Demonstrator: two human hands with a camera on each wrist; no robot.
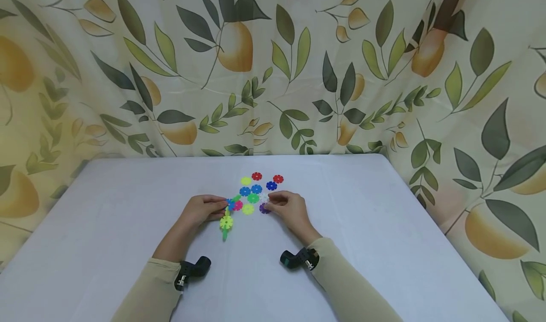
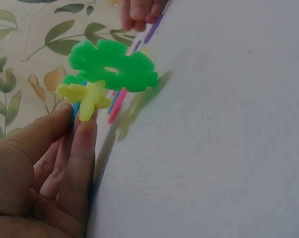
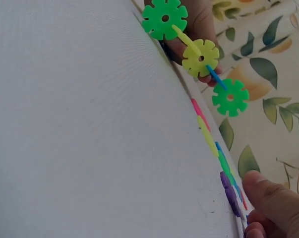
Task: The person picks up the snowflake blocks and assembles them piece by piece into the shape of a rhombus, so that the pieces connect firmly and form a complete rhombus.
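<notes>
My left hand (image 1: 202, 209) pinches a chain of slotted plastic discs between thumb and fingertips. In the right wrist view the chain runs from a green disc (image 3: 159, 27) through edge-on yellow, a yellow disc (image 3: 193, 63) and edge-on blue to another green disc (image 3: 222, 100). From the left wrist, the near green disc (image 2: 132, 77) stands above the table. My right hand (image 1: 294, 213) hovers low over loose discs, thumb and index finger apart, at a purple disc (image 1: 263, 210) and a whitish disc (image 1: 263, 197). Whether it touches either cannot be told; its lower fingers are partly hidden.
Loose discs lie in a loose cluster on the white table (image 1: 362, 208): two red, several blue, a green disc (image 1: 253, 198), a pink disc (image 1: 238, 206) and yellow ones, one being a yellow disc (image 1: 248, 209). A patterned curtain (image 1: 290, 94) hangs behind the table.
</notes>
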